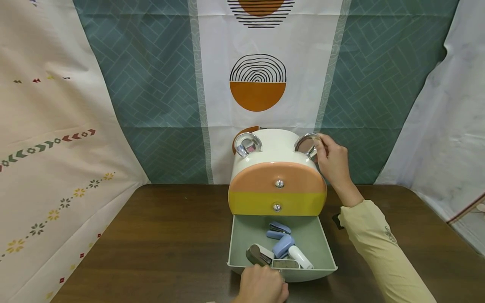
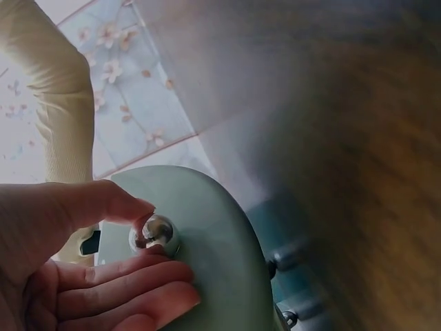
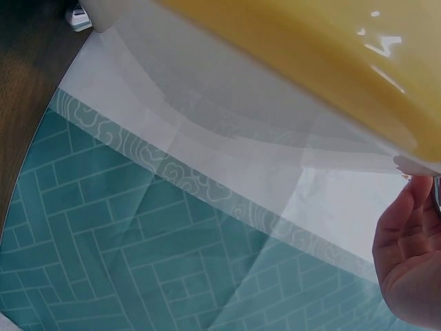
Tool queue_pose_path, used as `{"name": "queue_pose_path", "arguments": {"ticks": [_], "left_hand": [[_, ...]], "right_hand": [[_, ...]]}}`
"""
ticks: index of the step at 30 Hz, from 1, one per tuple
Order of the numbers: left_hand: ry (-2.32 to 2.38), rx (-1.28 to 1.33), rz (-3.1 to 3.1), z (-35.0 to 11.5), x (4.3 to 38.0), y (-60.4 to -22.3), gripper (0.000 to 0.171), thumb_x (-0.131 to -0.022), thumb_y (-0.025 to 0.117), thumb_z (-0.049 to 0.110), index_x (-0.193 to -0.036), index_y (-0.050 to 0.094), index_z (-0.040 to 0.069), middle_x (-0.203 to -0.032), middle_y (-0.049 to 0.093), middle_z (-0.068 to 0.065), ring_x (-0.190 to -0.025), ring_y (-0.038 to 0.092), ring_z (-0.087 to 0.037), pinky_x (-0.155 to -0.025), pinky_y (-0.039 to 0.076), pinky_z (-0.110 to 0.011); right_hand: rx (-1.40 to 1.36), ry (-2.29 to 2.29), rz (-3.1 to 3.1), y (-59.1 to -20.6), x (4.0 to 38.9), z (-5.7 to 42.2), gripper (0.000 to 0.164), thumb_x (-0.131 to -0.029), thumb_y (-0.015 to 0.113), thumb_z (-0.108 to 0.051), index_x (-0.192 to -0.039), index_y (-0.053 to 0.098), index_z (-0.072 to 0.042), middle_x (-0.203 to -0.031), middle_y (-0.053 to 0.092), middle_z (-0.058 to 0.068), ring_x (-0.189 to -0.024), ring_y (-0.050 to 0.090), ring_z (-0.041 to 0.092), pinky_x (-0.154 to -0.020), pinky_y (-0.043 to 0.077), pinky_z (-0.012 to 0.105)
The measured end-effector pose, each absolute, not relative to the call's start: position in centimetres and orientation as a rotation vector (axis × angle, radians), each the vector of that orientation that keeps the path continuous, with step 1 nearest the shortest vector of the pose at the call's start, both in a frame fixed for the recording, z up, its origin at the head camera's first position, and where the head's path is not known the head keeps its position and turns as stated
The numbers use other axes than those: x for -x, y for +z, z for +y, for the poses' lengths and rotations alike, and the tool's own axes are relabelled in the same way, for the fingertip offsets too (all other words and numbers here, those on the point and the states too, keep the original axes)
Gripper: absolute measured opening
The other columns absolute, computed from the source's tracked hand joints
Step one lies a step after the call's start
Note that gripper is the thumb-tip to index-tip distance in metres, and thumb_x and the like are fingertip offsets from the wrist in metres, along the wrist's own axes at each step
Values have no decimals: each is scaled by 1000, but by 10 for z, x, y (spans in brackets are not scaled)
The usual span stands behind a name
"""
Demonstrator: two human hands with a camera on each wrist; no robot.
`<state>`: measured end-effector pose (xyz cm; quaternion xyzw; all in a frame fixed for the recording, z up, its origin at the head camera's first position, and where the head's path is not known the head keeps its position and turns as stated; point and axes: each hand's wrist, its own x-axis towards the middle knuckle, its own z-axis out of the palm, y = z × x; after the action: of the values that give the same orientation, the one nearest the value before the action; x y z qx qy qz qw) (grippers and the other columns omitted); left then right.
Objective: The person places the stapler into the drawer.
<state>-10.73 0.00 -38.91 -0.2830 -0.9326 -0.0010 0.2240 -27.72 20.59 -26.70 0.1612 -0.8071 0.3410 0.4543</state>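
Observation:
A small rounded storage cabinet (image 1: 278, 143) stands on the table with its green bottom drawer (image 1: 242, 237) pulled out. My left hand (image 1: 261, 284) is at the drawer's front; in the left wrist view its thumb and forefinger pinch the round silver knob (image 2: 162, 233). Up at the cabinet's top right, my right hand (image 1: 334, 160) grips a shiny ear-like ring (image 1: 307, 143). Inside the drawer lie several small staplers: a blue one (image 1: 278, 229), another blue piece (image 1: 283, 245), a white one (image 1: 300, 256) and a dark one (image 1: 258, 255).
Above the open drawer, the orange drawer (image 1: 257, 179) and the yellow drawer (image 1: 250, 204) are closed, each with a silver knob. A second ring (image 1: 248, 144) sits at the top left. The brown wooden table (image 1: 163, 240) meets a patterned cloth (image 1: 163, 155) behind.

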Motion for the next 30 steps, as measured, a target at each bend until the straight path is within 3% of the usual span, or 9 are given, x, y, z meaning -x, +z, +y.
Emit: {"name": "queue_pose_path", "arguments": {"ticks": [10,19,30], "left_hand": [[-89,759,-2484,-1,119,-388,42,-63,66,36,-37,36,20,-37,39,7,-32,37,-12,-29,15,-26],[-192,733,-2445,4,135,-388,47,-61,65,28,-37,25,19,-38,21,9,-31,27,-9,-30,8,-23],[-176,660,-2451,9,156,-387,50,-56,66,26,-39,20,20,-44,13,10,-36,19,-6,-31,8,-23]], "right_hand": [[-399,822,-2002,-269,277,207,22,-92,51,-9,-103,62,6,-50,53,9,-45,38,-9,-48,34,19],[-392,826,-2005,-267,276,207,22,-92,51,-10,-103,62,5,-51,54,9,-45,37,-12,-49,34,18],[-385,829,-2010,-266,275,207,22,-92,51,-10,-104,62,5,-51,54,9,-44,41,-3,-47,35,22]]}}
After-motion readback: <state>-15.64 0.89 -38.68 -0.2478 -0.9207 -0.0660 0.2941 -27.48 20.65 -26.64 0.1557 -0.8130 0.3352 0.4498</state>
